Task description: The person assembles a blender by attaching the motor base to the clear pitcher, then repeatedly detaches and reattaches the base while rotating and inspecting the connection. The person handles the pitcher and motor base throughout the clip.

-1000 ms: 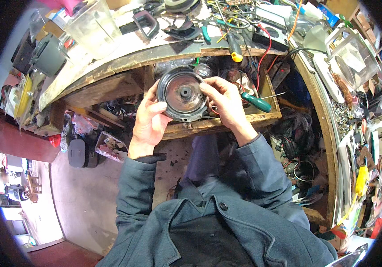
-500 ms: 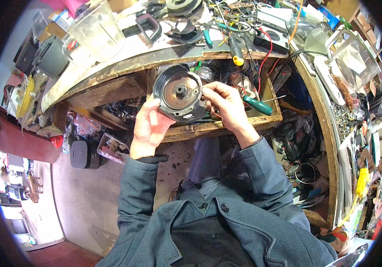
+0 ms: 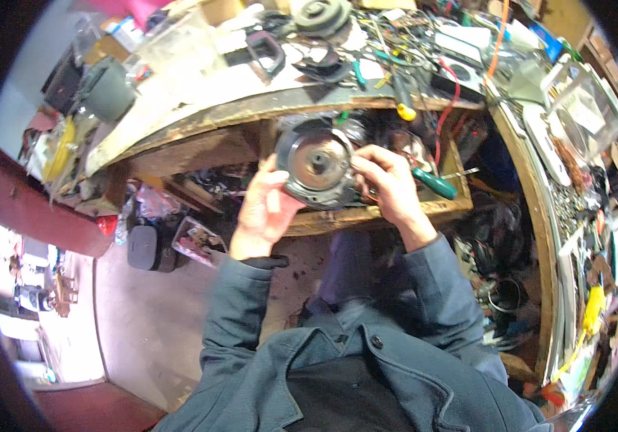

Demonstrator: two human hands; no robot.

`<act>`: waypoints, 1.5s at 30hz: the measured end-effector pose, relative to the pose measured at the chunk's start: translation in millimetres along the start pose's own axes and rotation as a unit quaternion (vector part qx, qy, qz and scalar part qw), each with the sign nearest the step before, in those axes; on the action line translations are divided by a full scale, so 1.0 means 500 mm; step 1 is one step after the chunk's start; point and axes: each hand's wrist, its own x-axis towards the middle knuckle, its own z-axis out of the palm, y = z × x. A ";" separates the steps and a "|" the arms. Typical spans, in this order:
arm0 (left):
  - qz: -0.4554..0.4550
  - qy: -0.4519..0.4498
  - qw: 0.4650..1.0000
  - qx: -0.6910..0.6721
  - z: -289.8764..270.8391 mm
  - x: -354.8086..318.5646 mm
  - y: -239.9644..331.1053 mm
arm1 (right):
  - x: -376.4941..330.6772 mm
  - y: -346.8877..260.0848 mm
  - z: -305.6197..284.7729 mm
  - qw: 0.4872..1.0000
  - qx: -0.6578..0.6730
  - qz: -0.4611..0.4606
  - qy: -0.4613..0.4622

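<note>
A round black motor housing (image 3: 334, 194) is held up over an open wooden drawer. Inside its rim lies a rust-stained metal plate with a dark stub at the centre. My left hand (image 3: 265, 205) grips the housing from the lower left, thumb on the rim and palm beneath. At the right edge, the thumb and forefinger of my right hand (image 3: 389, 186) are pinched together against the rim; its other fingers curl partly out of sight. Just right of that hand, a green-handled screwdriver (image 3: 435, 184) lies across the drawer with its shaft pointing right.
The wooden drawer's front edge (image 3: 373, 217) runs below my hands. On the bench lie a yellow-and-black-handled tool (image 3: 402, 101), tangled wires and a clear jug (image 3: 183, 47). A dark box (image 3: 142, 248) and a tray of bits (image 3: 197, 243) stand on the floor at left.
The whole view has shifted, so everything sits further right and slightly lower, somewhat blurred. Both hands keep their hold on the housing, with little visible change between them.
</note>
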 end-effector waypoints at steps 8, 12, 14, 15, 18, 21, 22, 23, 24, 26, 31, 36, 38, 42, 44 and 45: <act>-0.009 -0.024 1.000 0.003 0.009 0.003 0.003 | 0.002 0.016 -0.012 0.999 0.027 0.016 0.008; -0.016 -0.018 1.000 -0.002 0.006 0.002 0.003 | 0.002 0.013 -0.011 0.999 0.026 0.021 0.006; -0.014 -0.018 1.000 -0.008 0.009 0.003 0.003 | 0.003 0.011 -0.010 0.999 0.026 0.025 0.005; -0.014 -0.019 1.000 -0.010 0.010 0.003 0.003 | 0.003 0.008 -0.008 0.999 0.032 0.029 0.006; -0.009 -0.011 1.000 -0.012 0.011 0.004 0.002 | 0.003 0.001 -0.003 0.999 0.031 0.036 0.004; -0.011 -0.005 1.000 -0.001 0.007 0.005 0.000 | 0.004 0.002 -0.002 1.000 0.004 0.025 -0.001; -0.011 -0.008 1.000 -0.002 0.009 0.004 0.001 | 0.002 -0.002 0.003 1.000 0.005 0.016 0.002; -0.011 -0.011 1.000 -0.004 0.013 0.003 0.003 | 0.001 -0.003 0.006 1.000 0.006 0.008 0.005; -0.012 -0.014 1.000 -0.005 0.015 0.002 0.004 | 0.002 -0.002 0.005 1.000 0.001 0.010 0.000; -0.018 -0.019 1.000 0.002 0.012 0.002 0.005 | 0.002 0.001 -0.002 1.000 -0.009 0.014 -0.006; -0.012 -0.016 1.000 0.000 0.012 0.003 0.004 | 0.003 0.005 -0.001 1.000 -0.025 0.006 -0.016; -0.010 -0.014 1.000 0.010 0.004 0.003 -0.001 | 0.003 0.005 -0.002 0.999 -0.028 0.002 -0.025; -0.009 -0.015 1.000 0.013 0.007 0.003 0.001 | 0.001 -0.002 0.002 0.999 -0.026 0.006 -0.026; -0.001 -0.025 0.999 0.021 0.010 0.003 0.002 | 0.003 0.006 0.001 0.999 -0.027 0.000 -0.026; 0.000 -0.024 0.999 0.024 0.012 0.002 0.003 | 0.003 0.004 0.001 0.999 -0.034 0.001 -0.030; 0.000 -0.024 0.999 0.026 0.012 0.001 0.004 | 0.002 0.003 0.001 0.999 -0.037 0.001 -0.032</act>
